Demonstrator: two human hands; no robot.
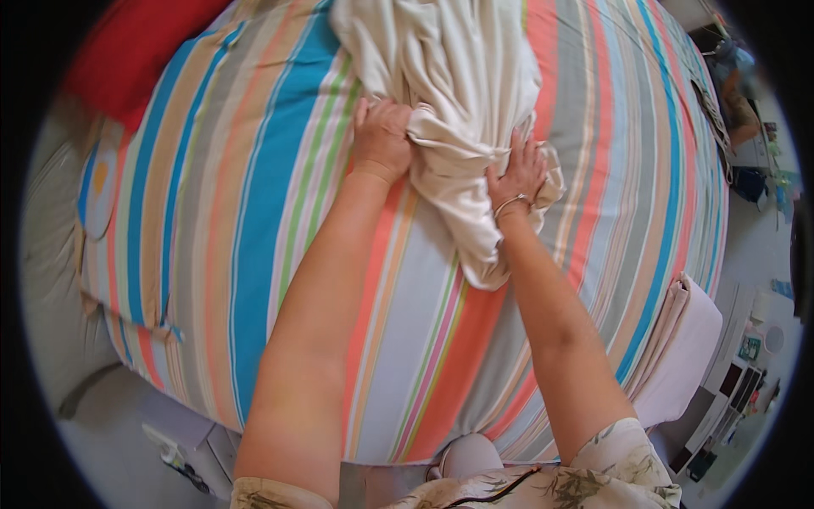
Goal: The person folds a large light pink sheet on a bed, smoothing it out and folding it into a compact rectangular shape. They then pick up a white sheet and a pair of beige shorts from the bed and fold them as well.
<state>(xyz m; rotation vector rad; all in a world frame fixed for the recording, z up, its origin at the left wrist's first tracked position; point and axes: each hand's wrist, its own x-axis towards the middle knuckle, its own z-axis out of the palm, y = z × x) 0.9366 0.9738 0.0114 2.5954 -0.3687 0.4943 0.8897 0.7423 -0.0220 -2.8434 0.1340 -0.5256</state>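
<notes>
A cream-coloured cloth [462, 59], soft and bunched into folds, lies across the striped bed cover [280, 220] and runs off past the top of the picture. At its left edge my left hand [381, 140] is closed, its curled fingers gripping a fold. My right hand [519, 176], with a thin bracelet at the wrist, rests on the cloth's right side, fingers stretched out and slightly apart. Below and between my hands, a loose end of the cloth hangs toward me over the stripes. The cloth's kind cannot be made out.
Red fabric [127, 59] lies at the far left, near a grey padded surface [55, 254]. A folded pale pink cloth [682, 348] sits at the bed's right edge. Shelves with small items [738, 390] stand at the right, and a pale cabinet [191, 433] at the lower left.
</notes>
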